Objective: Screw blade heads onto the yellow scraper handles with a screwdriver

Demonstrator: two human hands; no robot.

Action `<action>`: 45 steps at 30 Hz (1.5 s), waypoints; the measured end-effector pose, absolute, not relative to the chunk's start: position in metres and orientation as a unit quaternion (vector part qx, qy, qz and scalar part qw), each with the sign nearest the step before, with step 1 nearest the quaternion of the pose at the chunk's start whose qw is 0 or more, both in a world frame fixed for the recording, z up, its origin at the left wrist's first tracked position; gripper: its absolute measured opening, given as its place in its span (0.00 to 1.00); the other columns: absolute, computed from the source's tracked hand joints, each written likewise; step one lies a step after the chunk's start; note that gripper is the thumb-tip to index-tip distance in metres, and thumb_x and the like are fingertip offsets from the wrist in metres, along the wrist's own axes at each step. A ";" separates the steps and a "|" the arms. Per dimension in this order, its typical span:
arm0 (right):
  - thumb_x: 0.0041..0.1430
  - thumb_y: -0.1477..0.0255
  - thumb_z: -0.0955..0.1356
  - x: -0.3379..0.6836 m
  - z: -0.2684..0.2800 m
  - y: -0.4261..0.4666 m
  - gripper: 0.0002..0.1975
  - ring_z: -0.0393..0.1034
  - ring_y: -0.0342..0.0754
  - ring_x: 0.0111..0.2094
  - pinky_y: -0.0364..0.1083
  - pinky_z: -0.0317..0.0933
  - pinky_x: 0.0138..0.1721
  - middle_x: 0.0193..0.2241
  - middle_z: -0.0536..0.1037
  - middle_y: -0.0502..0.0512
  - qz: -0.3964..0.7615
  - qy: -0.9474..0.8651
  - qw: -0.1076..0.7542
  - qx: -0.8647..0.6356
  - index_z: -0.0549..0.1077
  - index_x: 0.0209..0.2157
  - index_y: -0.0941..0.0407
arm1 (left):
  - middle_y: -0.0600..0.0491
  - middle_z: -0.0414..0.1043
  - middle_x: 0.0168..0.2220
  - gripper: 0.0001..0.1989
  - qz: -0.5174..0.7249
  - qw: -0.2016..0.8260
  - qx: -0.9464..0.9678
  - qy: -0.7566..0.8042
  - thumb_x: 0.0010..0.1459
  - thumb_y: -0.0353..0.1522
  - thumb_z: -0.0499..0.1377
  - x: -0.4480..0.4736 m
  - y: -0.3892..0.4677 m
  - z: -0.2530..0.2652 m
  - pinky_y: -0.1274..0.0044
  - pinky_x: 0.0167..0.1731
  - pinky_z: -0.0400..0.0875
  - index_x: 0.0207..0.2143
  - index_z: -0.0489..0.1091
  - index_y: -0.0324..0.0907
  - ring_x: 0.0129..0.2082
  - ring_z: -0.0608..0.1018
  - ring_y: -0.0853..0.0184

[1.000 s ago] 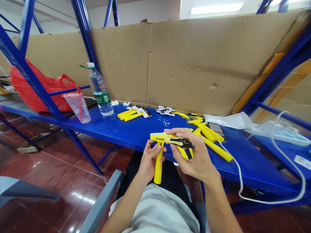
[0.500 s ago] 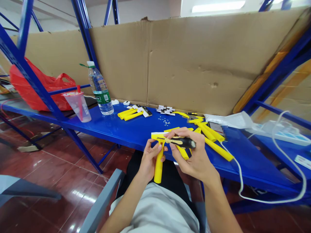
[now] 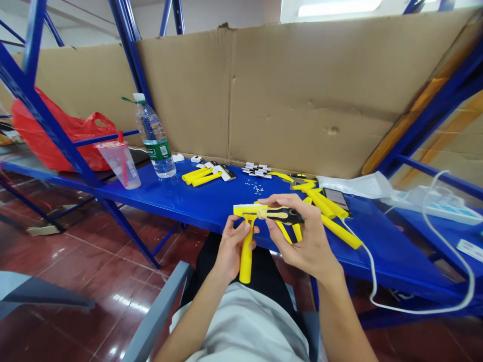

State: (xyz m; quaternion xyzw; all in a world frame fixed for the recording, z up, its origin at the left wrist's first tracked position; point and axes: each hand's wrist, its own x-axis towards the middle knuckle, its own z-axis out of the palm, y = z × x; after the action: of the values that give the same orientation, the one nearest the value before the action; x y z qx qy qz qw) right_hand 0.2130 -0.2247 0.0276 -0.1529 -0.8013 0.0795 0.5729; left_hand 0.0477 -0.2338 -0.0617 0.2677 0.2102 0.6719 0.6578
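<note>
My left hand (image 3: 231,247) is closed round the neck of a yellow T-shaped scraper (image 3: 245,264), its handle pointing down toward my lap and its wide head up. A white strip runs along the top edge of the head. In my right hand (image 3: 311,246) is a screwdriver (image 3: 287,215) with a black and cream handle, held between thumb and fingers. Its thin shaft lies across the scraper's head, pointing left. Whether the tip sits in a screw is too small to tell. Small white bits (image 3: 257,190), perhaps screws, lie scattered on the blue table beyond.
More yellow scrapers (image 3: 341,232) lie to the right, near a phone (image 3: 335,198) and a white cable (image 3: 373,274). Finished-looking scrapers with black-and-white heads (image 3: 204,176) lie left of centre. A water bottle (image 3: 160,151) and a plastic cup (image 3: 123,168) stand farther left. Cardboard (image 3: 302,90) walls the back.
The screwdriver's handle has turned in my right hand, and the fingers have shifted and straightened a little along it. My left hand and the scraper stay nearly in place.
</note>
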 end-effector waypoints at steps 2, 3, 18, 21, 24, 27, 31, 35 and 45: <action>0.67 0.81 0.73 0.213 0.028 -0.226 0.30 0.80 0.58 0.58 0.61 0.77 0.56 0.56 0.82 0.60 0.086 -0.805 0.569 -0.148 0.67 0.65 0.46 | 0.55 0.78 0.41 0.27 0.673 0.657 0.269 0.210 0.54 0.33 0.78 0.048 -0.234 -0.062 0.82 0.25 0.67 0.47 0.65 0.48 0.38 0.83 0.67; 0.68 0.81 0.73 0.212 0.028 -0.227 0.27 0.81 0.57 0.56 0.59 0.78 0.54 0.54 0.83 0.59 0.084 -0.806 0.567 -0.147 0.69 0.63 0.46 | 0.55 0.78 0.41 0.27 0.672 0.656 0.271 0.209 0.55 0.33 0.78 0.048 -0.234 -0.062 0.82 0.25 0.67 0.47 0.65 0.48 0.37 0.83 0.67; 0.68 0.77 0.74 0.214 0.025 -0.228 0.26 0.82 0.58 0.55 0.60 0.78 0.55 0.54 0.84 0.60 0.074 -0.802 0.566 -0.176 0.68 0.63 0.47 | 0.54 0.79 0.42 0.28 0.678 0.649 0.270 0.218 0.54 0.34 0.79 0.050 -0.235 -0.062 0.82 0.25 0.67 0.48 0.65 0.48 0.37 0.83 0.66; 0.66 0.77 0.76 0.211 0.026 -0.228 0.24 0.85 0.56 0.48 0.57 0.80 0.49 0.48 0.87 0.56 0.061 -0.798 0.575 -0.166 0.72 0.59 0.46 | 0.55 0.79 0.40 0.28 0.678 0.646 0.275 0.218 0.53 0.34 0.79 0.051 -0.235 -0.062 0.82 0.24 0.67 0.47 0.66 0.48 0.35 0.83 0.67; 0.63 0.78 0.79 0.209 0.026 -0.226 0.22 0.85 0.54 0.41 0.53 0.80 0.42 0.42 0.87 0.53 0.054 -0.789 0.588 -0.170 0.75 0.53 0.46 | 0.55 0.80 0.38 0.27 0.675 0.644 0.288 0.216 0.53 0.34 0.80 0.052 -0.236 -0.061 0.81 0.23 0.68 0.45 0.65 0.47 0.30 0.80 0.69; 0.63 0.77 0.79 0.210 0.026 -0.225 0.20 0.84 0.54 0.39 0.53 0.79 0.41 0.41 0.86 0.53 0.075 -0.784 0.586 -0.193 0.76 0.51 0.47 | 0.55 0.81 0.38 0.28 0.678 0.643 0.287 0.212 0.52 0.33 0.80 0.052 -0.236 -0.061 0.81 0.23 0.68 0.45 0.65 0.47 0.28 0.79 0.70; 0.66 0.78 0.75 0.210 0.029 -0.230 0.24 0.83 0.56 0.46 0.57 0.79 0.47 0.47 0.85 0.57 0.088 -0.804 0.562 -0.177 0.72 0.60 0.46 | 0.53 0.81 0.40 0.28 0.678 0.644 0.285 0.210 0.52 0.34 0.80 0.053 -0.234 -0.063 0.81 0.23 0.68 0.46 0.66 0.47 0.32 0.82 0.67; 0.67 0.80 0.73 0.208 0.027 -0.232 0.30 0.83 0.58 0.53 0.59 0.80 0.52 0.54 0.84 0.59 0.082 -0.808 0.562 -0.160 0.68 0.66 0.45 | 0.54 0.80 0.40 0.27 0.680 0.641 0.289 0.210 0.53 0.35 0.79 0.053 -0.234 -0.065 0.81 0.23 0.67 0.47 0.66 0.48 0.32 0.82 0.67; 0.66 0.81 0.74 0.210 0.026 -0.230 0.27 0.82 0.57 0.50 0.58 0.80 0.48 0.50 0.83 0.58 0.073 -0.821 0.550 -0.135 0.70 0.61 0.45 | 0.56 0.80 0.38 0.28 0.677 0.641 0.290 0.215 0.52 0.34 0.79 0.053 -0.237 -0.062 0.80 0.23 0.68 0.46 0.65 0.48 0.26 0.78 0.71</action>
State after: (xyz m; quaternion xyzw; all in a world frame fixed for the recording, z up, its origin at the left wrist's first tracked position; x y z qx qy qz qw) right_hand 0.2097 -0.2296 0.0258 -0.1350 -0.8207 0.0733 0.5504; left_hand 0.0528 -0.2367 -0.0617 0.2898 0.2154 0.6771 0.6412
